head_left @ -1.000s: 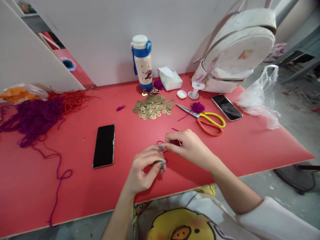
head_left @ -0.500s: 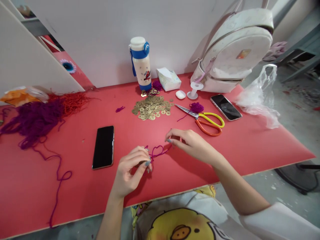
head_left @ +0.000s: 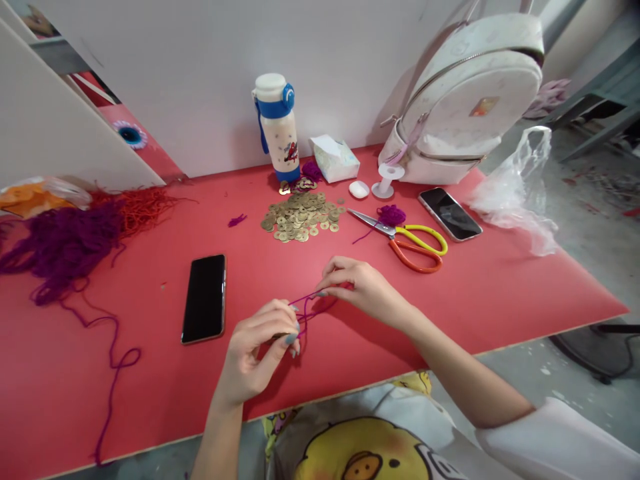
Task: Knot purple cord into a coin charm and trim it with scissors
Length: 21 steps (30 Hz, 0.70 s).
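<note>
Over the near middle of the red table [head_left: 500, 293] my left hand [head_left: 257, 350] pinches a small dark piece, probably a coin, with a purple string [head_left: 311, 305] running from it. My right hand [head_left: 357, 287] is closed in a pinch on the other end of that string, a short way to the right. The string hangs slack between the two hands, just above the table. A pile of brass coins [head_left: 303, 217] lies beyond the hands.
A black phone [head_left: 204, 297] lies left of my left hand. Scissors [head_left: 407, 241] with yellow and orange handles, a second phone [head_left: 450, 213], a bottle [head_left: 277, 127], tissues [head_left: 334, 157], a white backpack [head_left: 465, 100] and a plastic bag [head_left: 520, 193] sit behind. Purple and red yarn [head_left: 65, 240] is heaped at left.
My hands have drawn apart: the left moved left and nearer to me, and the purple string now spans between them. The right hand closed on the string's end.
</note>
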Motion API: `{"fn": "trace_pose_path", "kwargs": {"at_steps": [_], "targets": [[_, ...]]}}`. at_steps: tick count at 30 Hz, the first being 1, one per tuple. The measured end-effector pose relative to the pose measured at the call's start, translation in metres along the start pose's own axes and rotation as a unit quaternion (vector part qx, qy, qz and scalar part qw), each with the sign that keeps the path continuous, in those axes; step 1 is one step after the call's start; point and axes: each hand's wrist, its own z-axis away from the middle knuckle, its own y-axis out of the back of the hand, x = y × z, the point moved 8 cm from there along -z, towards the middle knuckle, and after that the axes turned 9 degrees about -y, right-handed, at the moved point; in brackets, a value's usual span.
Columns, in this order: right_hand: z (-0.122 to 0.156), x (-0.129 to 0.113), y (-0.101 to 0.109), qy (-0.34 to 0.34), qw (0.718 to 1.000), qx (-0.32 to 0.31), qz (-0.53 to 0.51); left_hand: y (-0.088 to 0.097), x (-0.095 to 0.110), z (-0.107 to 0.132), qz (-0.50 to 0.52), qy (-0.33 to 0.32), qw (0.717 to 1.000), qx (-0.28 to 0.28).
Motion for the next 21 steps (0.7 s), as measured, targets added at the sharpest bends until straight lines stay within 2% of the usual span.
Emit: {"fn": "trace_pose_path", "kwargs": {"at_steps": [5,10,13,17,21], "targets": [[0.002,0.0,0.006,0.013,1.0,-0.012,-0.022,0.001,-0.003,0.0,-0.038,-0.001,0.999,-0.018],[-0.001,-0.001,0.003,-0.032,0.998,-0.003,-0.049,-0.005,-0.001,-0.006,-0.1,-0.003,0.993,-0.054],[-0.001,-0.006,-0.001,-0.039,0.997,-0.022,-0.064,-0.014,0.003,-0.011,-0.099,-0.008,0.992,-0.077],[0.0,-0.02,-0.002,-0.005,0.997,-0.051,-0.05,-0.031,0.004,-0.02,-0.074,-0.015,0.991,-0.114],[-0.003,-0.024,0.001,-0.006,0.998,-0.064,-0.015,-0.038,0.003,-0.026,-0.048,-0.027,0.992,-0.114]]}}
